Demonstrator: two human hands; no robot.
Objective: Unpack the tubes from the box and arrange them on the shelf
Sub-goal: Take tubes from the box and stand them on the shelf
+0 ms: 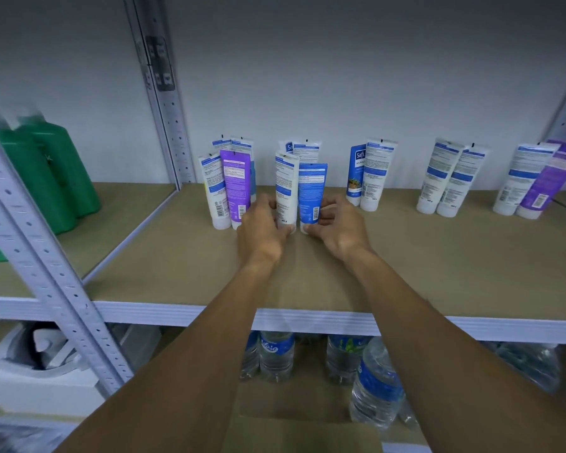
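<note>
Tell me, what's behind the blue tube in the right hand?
Two more tubes stand behind the blue tube; only their tops show. It and the white tube beside it hide the rest.

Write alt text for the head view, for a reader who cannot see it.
On a shelf, the left hand grips a white tube and the right hand a blue tube, both upright and side by side. More tubes stand in groups along the shelf; water bottles stand on the level below.
</note>
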